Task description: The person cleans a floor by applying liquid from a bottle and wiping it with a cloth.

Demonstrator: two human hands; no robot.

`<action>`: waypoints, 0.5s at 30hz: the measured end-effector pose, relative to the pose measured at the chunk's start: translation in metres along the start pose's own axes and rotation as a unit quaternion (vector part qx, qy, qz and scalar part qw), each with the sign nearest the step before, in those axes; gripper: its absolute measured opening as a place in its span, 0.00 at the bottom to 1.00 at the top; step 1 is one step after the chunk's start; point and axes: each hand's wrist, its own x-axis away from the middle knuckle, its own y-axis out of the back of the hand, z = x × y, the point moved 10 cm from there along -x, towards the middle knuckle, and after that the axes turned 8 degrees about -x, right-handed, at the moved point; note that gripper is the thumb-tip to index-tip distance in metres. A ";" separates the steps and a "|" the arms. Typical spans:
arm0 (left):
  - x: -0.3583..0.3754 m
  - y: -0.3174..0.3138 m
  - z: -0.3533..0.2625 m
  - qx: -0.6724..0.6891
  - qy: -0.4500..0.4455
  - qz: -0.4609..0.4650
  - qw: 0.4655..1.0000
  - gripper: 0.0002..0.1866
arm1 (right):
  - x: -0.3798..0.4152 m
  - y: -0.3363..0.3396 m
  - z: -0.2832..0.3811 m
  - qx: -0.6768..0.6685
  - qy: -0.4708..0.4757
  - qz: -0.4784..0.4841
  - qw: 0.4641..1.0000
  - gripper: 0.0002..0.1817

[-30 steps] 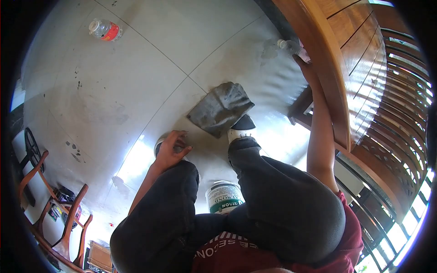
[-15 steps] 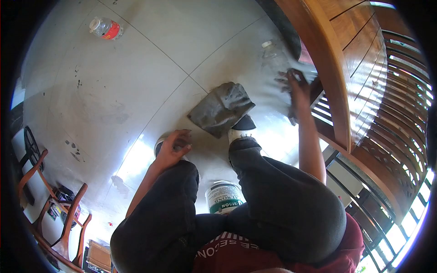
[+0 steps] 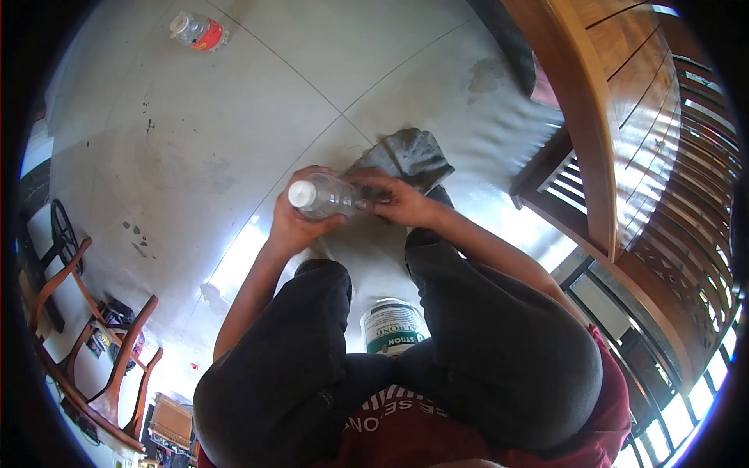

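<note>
A clear plastic bottle (image 3: 333, 195) with a white cap is held between both hands above the floor, tilted with its cap toward the left. My left hand (image 3: 295, 222) wraps round the bottle near its cap end. Farther along, toward the base, my right hand (image 3: 394, 199) grips it, and its fingers partly cover that end. Just behind the hands a crumpled grey cloth (image 3: 409, 156) lies on the floor, partly hidden by my right hand.
Another clear bottle (image 3: 200, 33) with a red label lies at the far left. Between my legs stands a white and green tub (image 3: 392, 327). Wooden furniture (image 3: 581, 117) rises on the right, and wooden chairs (image 3: 117, 366) stand at lower left. The tiled floor (image 3: 234, 132) has dark marks.
My right hand has brought the white-capped bottle from the floor near the wooden furniture to the middle. My left hand has risen from beside my knee and closed round it.
</note>
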 end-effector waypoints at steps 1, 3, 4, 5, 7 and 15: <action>0.004 0.016 0.005 -0.043 0.011 -0.040 0.998 0.43 | 0.003 0.011 0.002 0.098 -0.007 -0.010 0.995 0.28; 0.012 0.050 0.014 -0.130 0.032 -0.118 0.984 0.40 | 0.012 0.030 -0.006 0.248 -0.030 0.003 0.968 0.30; 0.019 0.068 0.025 -0.130 0.030 -0.171 0.976 0.41 | 0.020 0.039 -0.015 0.299 -0.046 0.026 0.953 0.31; 0.024 0.083 0.037 -0.153 0.036 -0.205 0.966 0.40 | 0.026 0.042 -0.026 0.351 -0.062 0.049 0.933 0.31; 0.031 0.101 0.049 -0.179 0.044 -0.245 0.952 0.40 | 0.038 0.042 -0.023 0.434 -0.034 0.003 0.900 0.31; 0.036 0.098 0.078 -0.141 0.104 -0.256 0.951 0.44 | 0.030 0.045 -0.040 0.472 -0.024 0.002 0.881 0.26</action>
